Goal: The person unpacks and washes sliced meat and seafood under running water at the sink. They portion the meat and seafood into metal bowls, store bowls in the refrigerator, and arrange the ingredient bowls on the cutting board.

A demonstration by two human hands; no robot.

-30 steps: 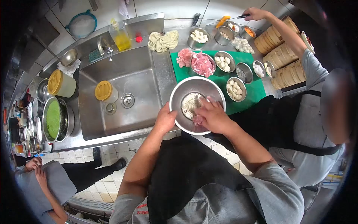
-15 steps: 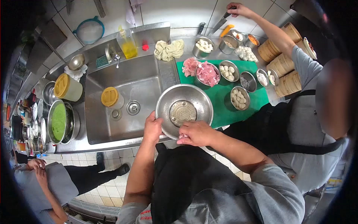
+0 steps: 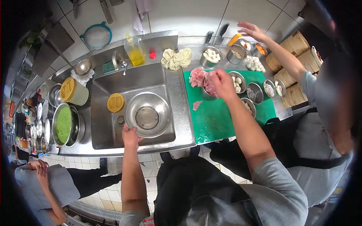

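Note:
My left hand [image 3: 131, 137] grips the near rim of a steel colander [image 3: 162, 107], which is held over the sink [image 3: 100, 132]. The colander looks bare inside. My right hand [image 3: 222, 83] reaches over the green cutting board [image 3: 215, 126], fingers drawn together at a metal bowl of raw pink meat [image 3: 208, 88]. Whether meat is between those fingers is hidden. More raw meat [image 3: 197, 77] lies beside that bowl, and one small meat piece [image 3: 197, 105] rests alone on the board. A bowl of white balls [image 3: 237, 81] is partly behind my hand.
A co-worker at the right extends an open hand [image 3: 252, 31] near a knife [image 3: 223, 30] at the wall. Bamboo steamers [image 3: 294, 43] stand far right. A yellow-lidded container [image 3: 115, 103] sits in the sink; a pan of green paste [image 3: 63, 124] is left. Another person stands lower left.
My left hand has moved the colander left over the sink. My right hand has left its rim for the meat bowl. A meat piece now lies on the board. The co-worker has released the knife.

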